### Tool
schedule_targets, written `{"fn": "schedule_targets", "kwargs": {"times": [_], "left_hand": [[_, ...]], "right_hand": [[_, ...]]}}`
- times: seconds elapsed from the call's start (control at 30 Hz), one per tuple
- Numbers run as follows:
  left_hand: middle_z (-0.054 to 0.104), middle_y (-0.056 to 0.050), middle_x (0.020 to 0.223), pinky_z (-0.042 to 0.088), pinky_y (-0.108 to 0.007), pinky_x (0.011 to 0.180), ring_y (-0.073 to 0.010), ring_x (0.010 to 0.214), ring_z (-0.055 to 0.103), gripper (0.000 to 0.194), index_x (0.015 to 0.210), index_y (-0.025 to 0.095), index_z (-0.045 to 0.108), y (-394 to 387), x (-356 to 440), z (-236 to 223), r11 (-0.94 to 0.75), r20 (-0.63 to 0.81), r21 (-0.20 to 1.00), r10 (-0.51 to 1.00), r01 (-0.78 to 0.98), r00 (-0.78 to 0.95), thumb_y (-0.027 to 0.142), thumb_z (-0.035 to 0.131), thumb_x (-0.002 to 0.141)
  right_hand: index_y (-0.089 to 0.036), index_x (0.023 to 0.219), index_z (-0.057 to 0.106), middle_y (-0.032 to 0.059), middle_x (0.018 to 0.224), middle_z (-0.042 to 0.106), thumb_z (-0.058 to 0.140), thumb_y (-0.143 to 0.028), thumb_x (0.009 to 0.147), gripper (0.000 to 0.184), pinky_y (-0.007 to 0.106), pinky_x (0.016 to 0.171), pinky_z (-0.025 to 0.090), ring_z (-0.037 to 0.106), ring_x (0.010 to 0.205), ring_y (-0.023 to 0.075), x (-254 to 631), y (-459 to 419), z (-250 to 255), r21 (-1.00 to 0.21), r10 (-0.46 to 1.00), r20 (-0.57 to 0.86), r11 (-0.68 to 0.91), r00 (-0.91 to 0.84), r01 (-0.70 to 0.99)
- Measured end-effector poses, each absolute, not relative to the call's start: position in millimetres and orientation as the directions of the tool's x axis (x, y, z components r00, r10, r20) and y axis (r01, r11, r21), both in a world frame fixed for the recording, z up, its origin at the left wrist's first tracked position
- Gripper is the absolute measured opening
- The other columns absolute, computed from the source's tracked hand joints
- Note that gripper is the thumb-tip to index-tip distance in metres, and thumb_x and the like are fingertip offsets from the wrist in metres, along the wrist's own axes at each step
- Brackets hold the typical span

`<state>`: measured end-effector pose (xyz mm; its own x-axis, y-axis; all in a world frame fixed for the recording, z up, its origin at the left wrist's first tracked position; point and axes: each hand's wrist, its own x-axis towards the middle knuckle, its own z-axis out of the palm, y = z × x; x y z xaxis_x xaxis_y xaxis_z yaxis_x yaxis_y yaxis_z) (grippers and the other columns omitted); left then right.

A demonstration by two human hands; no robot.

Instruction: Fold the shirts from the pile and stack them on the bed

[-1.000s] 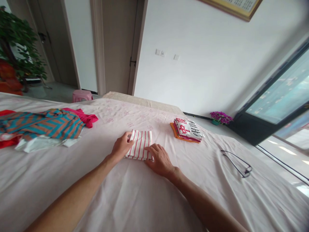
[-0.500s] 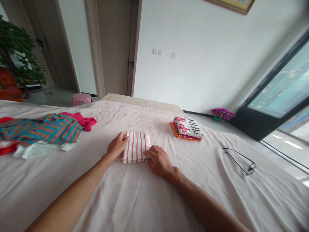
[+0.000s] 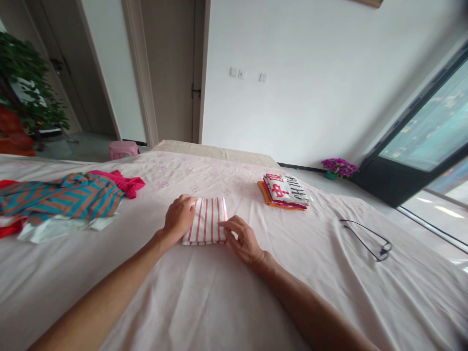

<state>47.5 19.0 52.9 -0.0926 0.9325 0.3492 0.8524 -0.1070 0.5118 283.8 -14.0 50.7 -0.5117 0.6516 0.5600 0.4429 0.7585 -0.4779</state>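
Observation:
A folded white cloth with red stripes [image 3: 205, 226] lies on the pale pink bed sheet [image 3: 204, 302] in front of me. My left hand [image 3: 179, 217] curls over the cloth's left edge, fingers gripping it. My right hand [image 3: 243, 239] pinches the cloth's lower right corner between thumb and fingers. Both forearms reach in from the bottom of the view.
A stack of folded clothes [image 3: 285, 191] sits to the far right on the bed. A loose pile with a teal and brown striped garment [image 3: 62, 197] and a pink one [image 3: 122, 181] lies at the left. A black cable [image 3: 367, 239] rests at the right. A pink stool [image 3: 123, 148] stands beyond the bed.
My left hand has closed further over the cloth's left edge and my right hand has lifted from lying flat into a pinch at the corner. The cloth has squared up slightly.

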Motion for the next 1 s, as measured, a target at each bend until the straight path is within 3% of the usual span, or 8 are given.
{"fn": "schedule_targets", "kwargs": {"times": [0.1,0.17,0.27,0.4,0.67,0.77,0.87,1.0], "left_hand": [[0.061,-0.011,0.136,0.038,-0.037,0.112,-0.0226,0.13,0.053,0.041,0.128,0.017,0.061,5.5,68.6,55.6,-0.282,0.419,0.381,0.902,0.881,0.108,0.021,0.036,0.095],[0.057,-0.014,0.141,0.036,-0.04,0.115,-0.0246,0.137,0.046,0.043,0.132,0.015,0.056,-1.4,78.7,48.3,-0.338,0.415,0.308,0.889,0.889,0.195,0.025,0.034,0.097],[0.049,-0.017,0.148,0.032,-0.049,0.115,-0.0313,0.142,0.039,0.046,0.137,0.014,0.052,-5.9,80.9,30.8,-0.314,0.37,0.216,0.902,0.924,0.22,0.033,0.039,0.097],[0.037,-0.019,0.156,0.031,-0.053,0.113,-0.0367,0.145,0.032,0.058,0.145,0.014,0.045,-4.3,71.0,18.5,-0.267,0.296,0.18,0.933,0.947,0.207,0.046,0.041,0.096],[0.035,-0.014,0.158,0.027,-0.05,0.116,-0.0306,0.147,0.029,0.058,0.147,0.02,0.041,-9.8,60.6,20.1,-0.278,0.288,0.185,0.932,0.943,0.218,0.049,0.036,0.097],[0.038,-0.016,0.156,0.027,-0.052,0.115,-0.0318,0.145,0.032,0.057,0.146,0.016,0.043,-5.9,62.0,27.7,-0.218,0.293,0.206,0.944,0.954,0.153,0.046,0.03,0.099],[0.042,-0.018,0.153,0.026,-0.05,0.116,-0.0317,0.144,0.034,0.053,0.143,0.014,0.045,7.5,70.3,37.7,-0.184,0.328,0.218,0.939,0.958,0.105,0.039,0.027,0.1],[0.044,-0.018,0.152,0.027,-0.051,0.115,-0.0314,0.144,0.035,0.049,0.142,0.015,0.046,27.1,81.5,37.6,-0.145,0.267,0.256,0.961,0.956,0.074,0.035,0.033,0.098]], "right_hand": [[-0.021,0.117,0.065,0.0078,0.099,0.062,0.04,-0.01,0.093,0.037,0.032,0.083,0.047,0.058,0.092,0.0187,281.3,-11.4,58.1,-0.519,0.696,0.608,0.712,-0.382,0.473],[-0.021,0.119,0.065,0.0085,0.103,0.062,0.042,-0.006,0.089,0.04,0.034,0.088,0.046,0.056,0.097,0.0202,279.2,-12.1,60.2,-0.455,0.677,0.582,0.73,-0.449,0.51],[-0.021,0.115,0.066,0.0074,0.101,0.063,0.048,-0.005,0.084,0.039,0.033,0.087,0.045,0.055,0.095,0.0202,278.6,-14.9,58.3,-0.351,0.656,0.433,0.754,-0.618,0.555],[-0.021,0.111,0.067,0.0062,0.101,0.063,0.053,-0.006,0.083,0.035,0.03,0.087,0.044,0.054,0.092,0.0185,285.3,-13.9,52.1,-0.282,0.64,0.294,0.768,-0.71,0.575],[-0.02,0.09,0.07,0.0046,0.09,0.065,0.049,-0.001,0.078,0.031,0.031,0.084,0.045,0.056,0.088,0.0182,300.5,-10.0,46.4,-0.343,0.719,0.355,0.695,-0.597,0.633],[-0.018,0.109,0.068,0.0085,0.109,0.066,0.041,-0.004,0.086,0.038,0.035,0.094,0.046,0.058,0.103,0.0199,294.1,-4.2,56.6,-0.383,0.746,0.443,0.659,-0.497,0.647],[-0.017,0.137,0.052,0.0133,0.14,0.053,0.035,-0.013,0.094,0.046,0.044,0.11,0.037,0.045,0.132,0.0235,273.8,9.6,68.0,-0.386,0.736,0.507,0.659,-0.448,0.646],[-0.013,0.151,0.034,0.0137,0.157,0.035,0.028,-0.031,0.103,0.052,0.049,0.118,0.025,0.024,0.148,0.0256,239.2,29.7,66.5,-0.4,0.813,0.39,0.573,-0.433,0.715]]}}
